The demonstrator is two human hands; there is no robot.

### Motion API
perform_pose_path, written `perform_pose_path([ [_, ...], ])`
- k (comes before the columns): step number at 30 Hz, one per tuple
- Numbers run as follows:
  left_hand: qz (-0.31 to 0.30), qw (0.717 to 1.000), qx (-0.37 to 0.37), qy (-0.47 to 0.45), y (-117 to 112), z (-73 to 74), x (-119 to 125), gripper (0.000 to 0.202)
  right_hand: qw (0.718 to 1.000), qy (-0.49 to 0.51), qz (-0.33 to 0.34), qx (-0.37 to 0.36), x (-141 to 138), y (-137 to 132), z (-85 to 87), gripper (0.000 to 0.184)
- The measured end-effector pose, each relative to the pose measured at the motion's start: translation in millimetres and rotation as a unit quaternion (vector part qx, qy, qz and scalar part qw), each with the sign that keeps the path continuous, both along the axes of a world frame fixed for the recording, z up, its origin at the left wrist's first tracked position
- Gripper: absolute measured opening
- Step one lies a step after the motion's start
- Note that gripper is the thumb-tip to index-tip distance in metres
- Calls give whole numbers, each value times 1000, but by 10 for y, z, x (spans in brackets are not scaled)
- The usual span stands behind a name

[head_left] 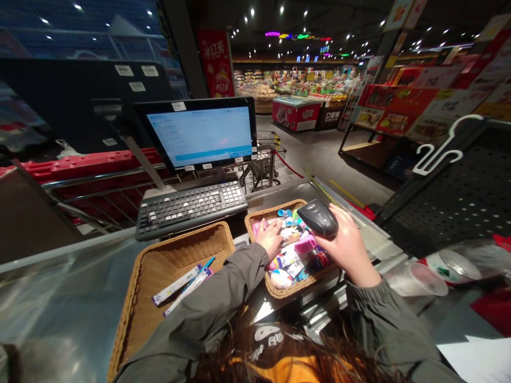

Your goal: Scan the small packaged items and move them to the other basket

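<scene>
My right hand (pixel 348 246) grips a black barcode scanner (pixel 319 217) and holds it above the right side of a small wicker basket (pixel 297 290). My left hand (pixel 270 238) reaches into that basket, its fingers stretched out and apart over the small packaged goods. A pink package (pixel 257 227) lies by its fingertips; whether they touch it I cannot tell. Among the mixed goods are a bright pink item (pixel 305 244) and several white and blue packets (pixel 294 266). To the left, a larger wicker basket (pixel 138 298) contains several slim packs that look like toothbrushes (pixel 181 282).
A black keyboard (pixel 191 207) and a lit monitor (pixel 202 135) stand behind the baskets. The metal counter (pixel 80 303) runs along the left. At right are a white plastic hanger (pixel 443 149), a black perforated panel (pixel 451 197) and a clear plastic cup (pixel 423 279).
</scene>
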State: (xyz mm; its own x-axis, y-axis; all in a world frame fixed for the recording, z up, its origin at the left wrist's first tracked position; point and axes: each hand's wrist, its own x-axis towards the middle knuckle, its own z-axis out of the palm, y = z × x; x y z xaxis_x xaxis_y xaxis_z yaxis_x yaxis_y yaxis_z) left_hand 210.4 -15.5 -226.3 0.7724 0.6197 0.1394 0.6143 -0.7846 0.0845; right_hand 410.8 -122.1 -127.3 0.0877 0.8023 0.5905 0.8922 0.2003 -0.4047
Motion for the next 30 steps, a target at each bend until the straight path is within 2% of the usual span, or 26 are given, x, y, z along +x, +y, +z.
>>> perform_pose_path([
  [6, -5, 1000, -3, -22, 13, 4, -5, 14, 1000, -3, 7, 7, -65, 21, 11, 45],
  [10, 5, 997, -11, -75, 40, 136, -80, 16, 1000, -5, 15, 10, -102, 2, 32, 46],
  [15, 21, 988, 12, -156, 100, 524, -416, 12, 999, -16, 26, 28, -196, 10, 119, 48],
  [22, 79, 965, 84, -237, 154, 1164, -1188, 14, 993, -40, 103, 49, -551, 98, 419, 37],
  [26, 114, 947, 143, -266, 103, 1416, -1571, 13, 985, -51, 153, 56, -852, 99, 564, 41],
  [30, 149, 932, 189, -270, 17, 1583, -1831, 14, 977, -67, 191, 61, -1128, 83, 645, 43],
])
